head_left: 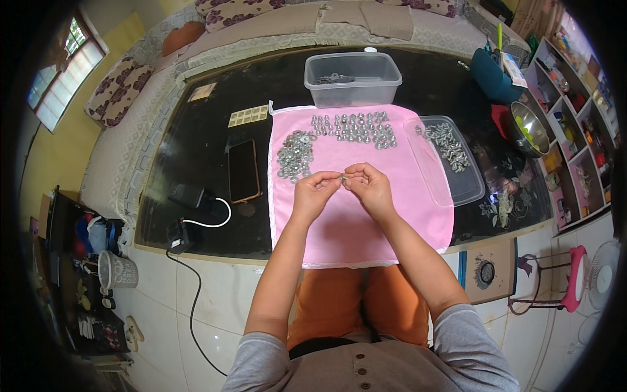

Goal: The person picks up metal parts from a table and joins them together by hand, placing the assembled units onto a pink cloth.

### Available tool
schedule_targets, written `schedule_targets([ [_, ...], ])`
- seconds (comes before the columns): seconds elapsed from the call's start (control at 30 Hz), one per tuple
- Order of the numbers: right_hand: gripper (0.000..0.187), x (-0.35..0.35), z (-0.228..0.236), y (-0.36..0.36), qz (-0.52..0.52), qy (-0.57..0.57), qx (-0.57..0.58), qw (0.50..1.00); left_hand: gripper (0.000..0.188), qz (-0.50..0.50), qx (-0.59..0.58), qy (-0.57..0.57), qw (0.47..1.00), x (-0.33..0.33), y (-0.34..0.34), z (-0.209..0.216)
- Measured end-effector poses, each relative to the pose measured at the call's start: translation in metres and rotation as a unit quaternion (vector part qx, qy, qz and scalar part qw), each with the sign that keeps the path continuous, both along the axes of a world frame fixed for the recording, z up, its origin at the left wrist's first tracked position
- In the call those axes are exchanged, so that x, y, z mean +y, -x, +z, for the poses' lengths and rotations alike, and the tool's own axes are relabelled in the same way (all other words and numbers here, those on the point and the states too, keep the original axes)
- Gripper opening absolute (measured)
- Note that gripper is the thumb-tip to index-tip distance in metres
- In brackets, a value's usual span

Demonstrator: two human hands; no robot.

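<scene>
My left hand [316, 192] and my right hand [369, 188] meet over a pink cloth [353, 225], thumbs and fingertips pinched together. Between them is a small silvery metal piece [343, 178], mostly covered by the fingertips, so its exact kind is hidden. Beyond and left of my hands lies a heap of round, flat washer-like metal pieces [295, 155]. Straight ahead, several rows of small cone-topped metal pieces [353, 128] stand upright on the cloth. To the right, a clear plastic lid or tray [467, 188] holds a pile of short silvery screw-like pieces [449, 145].
A clear plastic tub [353, 91] with dark pieces inside stands behind the cloth. A phone [243, 171] and a black charger with a white cable [224, 219] lie left on the dark table. A metal bowl [530, 130] and a compartmented shelf [575, 130] are at right.
</scene>
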State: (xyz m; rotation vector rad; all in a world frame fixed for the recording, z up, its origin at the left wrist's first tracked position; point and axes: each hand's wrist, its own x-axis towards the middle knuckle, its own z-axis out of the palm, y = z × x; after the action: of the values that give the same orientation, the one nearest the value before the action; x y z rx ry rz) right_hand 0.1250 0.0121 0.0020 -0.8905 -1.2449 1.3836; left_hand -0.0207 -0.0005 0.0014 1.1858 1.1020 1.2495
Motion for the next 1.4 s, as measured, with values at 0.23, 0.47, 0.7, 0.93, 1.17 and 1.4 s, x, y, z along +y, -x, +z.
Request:
schedule_targets([
  [0.23, 0.019, -0.0009, 0.0012, 0.0011, -0.010, -0.016, -0.016, 1.000, 0.016, 0.004, -0.018, 0.006, 1.000, 0.0000, 0.0003, 0.0004],
  [0.47, 0.019, -0.0051, 0.0079, 0.0027, -0.037, -0.037, -0.043, 0.998, 0.016, -0.007, 0.004, 0.006, 1.000, 0.0006, 0.0029, -0.0013],
  [0.7, 0.013, -0.0006, 0.0006, -0.0017, -0.012, 0.019, -0.011, 1.000, 0.017, -0.011, -0.037, 0.006, 0.999, 0.0000, 0.0001, 0.0016],
  [0.93, 0.009, -0.0010, 0.0004, -0.0009, 0.006, 0.012, 0.007, 1.000, 0.017, -0.017, -0.035, 0.009, 0.999, -0.0006, 0.0020, 0.0031],
  [1.17, 0.011, -0.0005, 0.0011, -0.0015, 0.024, 0.035, 0.019, 0.999, 0.016, -0.007, -0.058, 0.002, 0.998, -0.0009, 0.0010, 0.0027],
  [1.4, 0.012, -0.0013, 0.0030, -0.0006, 0.027, 0.025, 0.021, 0.999, 0.014, -0.007, -0.066, -0.008, 0.998, -0.0006, 0.0014, 0.0043],
])
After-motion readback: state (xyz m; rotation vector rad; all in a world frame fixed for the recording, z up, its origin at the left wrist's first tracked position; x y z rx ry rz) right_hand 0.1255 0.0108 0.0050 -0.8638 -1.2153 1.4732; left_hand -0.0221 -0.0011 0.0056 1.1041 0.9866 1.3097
